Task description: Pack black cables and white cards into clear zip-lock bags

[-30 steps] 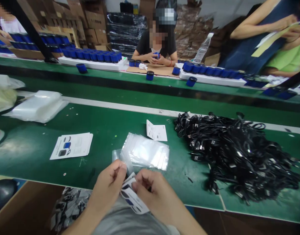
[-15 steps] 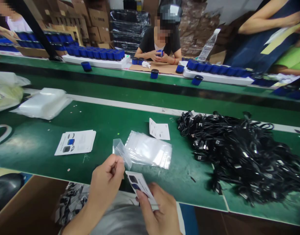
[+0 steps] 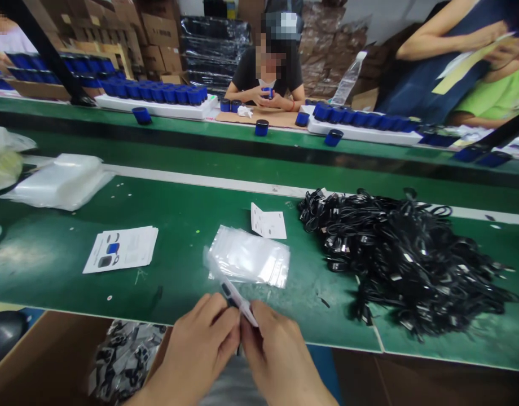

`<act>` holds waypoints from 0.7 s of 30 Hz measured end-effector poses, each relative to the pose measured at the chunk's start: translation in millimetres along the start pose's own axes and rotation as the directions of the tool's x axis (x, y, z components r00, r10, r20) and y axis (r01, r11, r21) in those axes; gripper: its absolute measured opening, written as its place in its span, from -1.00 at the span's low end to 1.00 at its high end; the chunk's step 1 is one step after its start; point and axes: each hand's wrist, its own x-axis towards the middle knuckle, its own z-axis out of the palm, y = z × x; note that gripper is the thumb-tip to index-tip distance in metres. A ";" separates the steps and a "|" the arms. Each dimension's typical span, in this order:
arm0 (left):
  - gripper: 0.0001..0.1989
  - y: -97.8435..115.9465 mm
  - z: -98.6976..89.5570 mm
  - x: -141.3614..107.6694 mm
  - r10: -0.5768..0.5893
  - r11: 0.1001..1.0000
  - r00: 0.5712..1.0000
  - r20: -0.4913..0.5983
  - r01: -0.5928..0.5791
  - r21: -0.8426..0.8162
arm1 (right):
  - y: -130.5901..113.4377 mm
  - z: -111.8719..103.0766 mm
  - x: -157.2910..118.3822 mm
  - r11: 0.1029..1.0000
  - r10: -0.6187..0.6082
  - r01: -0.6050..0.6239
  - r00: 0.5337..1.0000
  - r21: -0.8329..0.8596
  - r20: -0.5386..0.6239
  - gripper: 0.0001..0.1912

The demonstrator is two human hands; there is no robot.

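Near the front edge of the green table, my left hand [image 3: 202, 341] and my right hand [image 3: 280, 349] are close together, fingers closed. A folded printed leaflet [image 3: 240, 303], seen nearly edge-on, is pinched in my right hand. My left fingers grip a clear plastic bag [image 3: 214, 265], blurred and hard to see, which overlaps the leaflet; whether the leaflet is inside it I cannot tell. Just beyond lies a stack of clear zip bags [image 3: 255, 256], with one opened leaflet [image 3: 270, 223] behind it. A stack of printed leaflets [image 3: 123, 248] rests to the left.
A large heap of black cables [image 3: 395, 254] covers the right side. A thick pile of plastic bags [image 3: 58, 180] lies at the far left. Below the edge, a carton holds several filled bags [image 3: 124, 361]. Across the table, a co-worker [image 3: 265, 62] handles a blue item.
My hands have come together. The leaflet in my right hand has turned edge-on and met the plastic bag in my left. The whole view has shifted slightly.
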 end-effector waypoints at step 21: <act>-0.86 1.9 -13.1 -6.2 -0.074 0.950 0.997 -0.019 0.064 -0.307 | 0.0 -5.8 9.1 0.917 0.057 -0.042 0.998 0.396 -0.026 -0.83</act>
